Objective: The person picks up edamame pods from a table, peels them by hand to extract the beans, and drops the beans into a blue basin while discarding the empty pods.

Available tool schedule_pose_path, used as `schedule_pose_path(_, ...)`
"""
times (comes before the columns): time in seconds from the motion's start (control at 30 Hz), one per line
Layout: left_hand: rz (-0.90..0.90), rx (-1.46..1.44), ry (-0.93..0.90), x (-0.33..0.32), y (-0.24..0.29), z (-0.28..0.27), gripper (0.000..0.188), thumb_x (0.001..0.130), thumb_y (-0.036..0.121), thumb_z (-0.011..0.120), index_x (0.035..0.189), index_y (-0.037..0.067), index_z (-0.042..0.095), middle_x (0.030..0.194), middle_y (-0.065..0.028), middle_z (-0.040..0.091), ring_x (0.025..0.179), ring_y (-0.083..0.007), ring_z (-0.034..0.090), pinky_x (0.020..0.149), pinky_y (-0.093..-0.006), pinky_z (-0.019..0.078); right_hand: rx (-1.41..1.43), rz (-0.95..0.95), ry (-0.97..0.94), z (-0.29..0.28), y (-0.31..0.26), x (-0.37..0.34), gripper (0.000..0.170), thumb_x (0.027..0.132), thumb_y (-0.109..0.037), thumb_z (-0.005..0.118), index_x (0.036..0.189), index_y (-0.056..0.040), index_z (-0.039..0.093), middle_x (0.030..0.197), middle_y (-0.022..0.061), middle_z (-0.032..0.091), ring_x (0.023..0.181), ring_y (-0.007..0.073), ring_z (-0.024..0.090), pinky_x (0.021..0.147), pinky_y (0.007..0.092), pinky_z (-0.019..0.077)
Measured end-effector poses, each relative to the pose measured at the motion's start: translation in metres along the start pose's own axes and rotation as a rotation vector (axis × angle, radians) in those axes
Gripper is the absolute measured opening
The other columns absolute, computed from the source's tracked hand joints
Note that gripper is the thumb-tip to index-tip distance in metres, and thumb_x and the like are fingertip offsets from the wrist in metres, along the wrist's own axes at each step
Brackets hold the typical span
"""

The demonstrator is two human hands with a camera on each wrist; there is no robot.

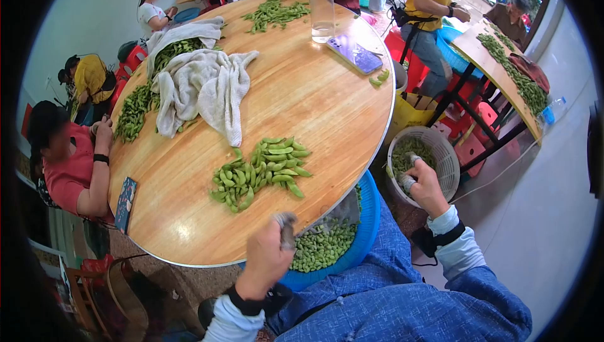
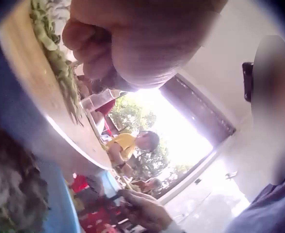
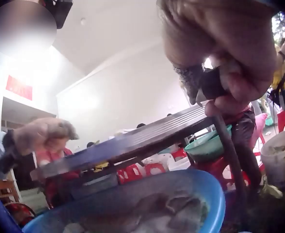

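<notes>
In the head view my left hand [image 1: 267, 254], with grey coverings on its digits, is at the table's near edge, beside a pile of green pods [image 1: 277, 162]. Its fingers curl in the left wrist view, their tips hidden; whether they hold anything cannot be told. My right hand [image 1: 428, 188] hangs over a pale slatted basket [image 1: 445, 153] with green pieces inside, its covered thumb and finger apart. The right wrist view shows that hand [image 3: 222, 56] with bent fingers. Shelled green beans [image 1: 324, 244] lie in a blue basin [image 1: 372, 216] below the table edge.
On the round wooden table [image 1: 302, 112] lie a pale towel [image 1: 204, 87] over more pods, a clear bottle [image 1: 321, 15], a purple phone [image 1: 355, 54] and a dark patterned case [image 1: 125, 205]. People sit and stand around. Another table [image 1: 497, 74] bears pods at the right.
</notes>
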State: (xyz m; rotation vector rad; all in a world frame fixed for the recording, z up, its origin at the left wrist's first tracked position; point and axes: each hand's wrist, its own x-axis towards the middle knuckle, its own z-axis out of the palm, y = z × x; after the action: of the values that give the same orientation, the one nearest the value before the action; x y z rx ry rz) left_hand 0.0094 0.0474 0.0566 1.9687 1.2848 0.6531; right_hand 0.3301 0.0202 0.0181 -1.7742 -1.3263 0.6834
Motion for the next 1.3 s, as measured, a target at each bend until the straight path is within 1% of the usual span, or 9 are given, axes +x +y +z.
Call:
schedule_pose_path(0.1, 0.187, 0.484, 0.12, 0.043, -0.008, -0.011, 0.02, 0.078, 0.004, 0.051, 0.098, -0.001, 0.052, 0.07, -0.0215, 0.057, 0.064, -0.0365, 0.057, 0.055, -0.0421, 0.0449, 0.325, 0.005, -0.039, 0.009, 0.016, -0.004, 0.031, 0.078, -0.004, 0.06, 0.105, 0.0051, 0.051, 0.082, 0.008, 0.058, 0.075, 0.0113, 0.054, 0.064, 0.0263, 0.0446)
schedule_pose_path(0.2, 0.159, 0.693, 0.036, 0.071, -0.013, -0.008, 0.005, 0.075, 0.006, 0.052, 0.074, 0.002, 0.048, 0.067, -0.0164, 0.058, 0.063, -0.0343, 0.059, 0.055, -0.0425, 0.0457, 0.395, -0.026, -0.113, 0.022, -0.012, -0.013, 0.026, 0.078, -0.004, 0.059, 0.103, 0.0041, 0.053, 0.083, 0.0067, 0.059, 0.076, 0.0114, 0.055, 0.067, 0.0258, 0.0453)
schedule_pose_path(0.4, 0.298, 0.74, 0.016, 0.084, -0.011, -0.012, 0.006, 0.072, 0.004, 0.054, 0.076, 0.003, 0.05, 0.066, -0.015, 0.059, 0.063, -0.0319, 0.06, 0.056, -0.0406, 0.0467, 0.378, -0.196, -0.287, 0.052, -0.055, -0.018, 0.02, 0.08, -0.004, 0.057, 0.098, 0.0033, 0.058, 0.076, 0.0065, 0.061, 0.068, 0.0101, 0.055, 0.062, 0.0263, 0.0457)
schedule_pose_path(0.5, 0.239, 0.651, 0.014, 0.072, -0.008, -0.016, 0.011, 0.071, 0.003, 0.057, 0.08, -0.001, 0.053, 0.066, -0.0178, 0.058, 0.06, -0.0331, 0.058, 0.055, -0.0408, 0.0447, 0.46, -0.179, -0.358, 0.062, -0.075, -0.019, 0.018, 0.081, -0.006, 0.057, 0.097, 0.0034, 0.059, 0.076, 0.0062, 0.061, 0.068, 0.01, 0.054, 0.061, 0.0264, 0.0456)
schedule_pose_path(0.6, 0.145, 0.181, 0.017, 0.052, -0.016, -0.015, 0.014, 0.076, 0.005, 0.06, 0.087, 0.0, 0.054, 0.066, -0.0115, 0.06, 0.056, -0.0212, 0.058, 0.051, -0.0318, 0.0435, 0.56, -0.13, -0.492, 0.072, -0.086, -0.016, 0.027, 0.083, -0.007, 0.057, 0.107, 0.0038, 0.053, 0.082, 0.0056, 0.06, 0.075, 0.0084, 0.053, 0.066, 0.0235, 0.044)
schedule_pose_path(0.7, -0.389, -0.76, -0.203, 0.025, 0.0, -0.014, 0.02, 0.081, 0.009, 0.059, 0.099, 0.003, 0.053, 0.075, -0.008, 0.061, 0.062, -0.0171, 0.061, 0.046, -0.0281, 0.044, 0.762, 0.006, -0.695, 0.082, -0.1, -0.012, 0.032, 0.084, -0.006, 0.055, 0.114, 0.0042, 0.049, 0.087, 0.0045, 0.06, 0.079, 0.0071, 0.052, 0.069, 0.0215, 0.0428)
schedule_pose_path(0.73, -0.511, -0.807, -0.285, 0.02, 0.014, -0.019, 0.016, 0.084, 0.009, 0.056, 0.099, 0.005, 0.05, 0.075, -0.0015, 0.056, 0.059, -0.0078, 0.054, 0.041, -0.0203, 0.0361, 0.811, 0.046, -0.755, 0.086, -0.104, -0.012, 0.031, 0.084, -0.005, 0.055, 0.113, 0.0043, 0.049, 0.087, 0.0044, 0.06, 0.079, 0.0072, 0.052, 0.07, 0.0216, 0.0429)
schedule_pose_path(0.83, -0.483, -1.086, -0.415, 0.008, -0.011, -0.013, 0.012, 0.086, 0.01, 0.053, 0.097, 0.006, 0.049, 0.07, 0.0012, 0.051, 0.052, -0.0043, 0.044, 0.041, -0.0179, 0.0295, 0.795, 0.011, -0.815, 0.099, -0.105, -0.014, 0.025, 0.085, -0.005, 0.054, 0.108, 0.0045, 0.052, 0.09, 0.0048, 0.06, 0.082, 0.0078, 0.053, 0.072, 0.0223, 0.0441)
schedule_pose_path(1.3, -0.342, -0.912, -0.235, -0.013, 0.001, 0.001, 0.012, 0.087, 0.021, 0.055, 0.089, 0.009, 0.056, 0.062, 0.0065, 0.046, 0.05, -0.0014, 0.035, 0.044, -0.0166, 0.0251, 0.729, 0.098, -0.829, 0.086, -0.112, -0.026, 0.014, 0.087, -0.009, 0.053, 0.093, 0.0024, 0.058, 0.083, -0.0014, 0.06, 0.077, 0.0039, 0.05, 0.069, 0.0215, 0.0429)
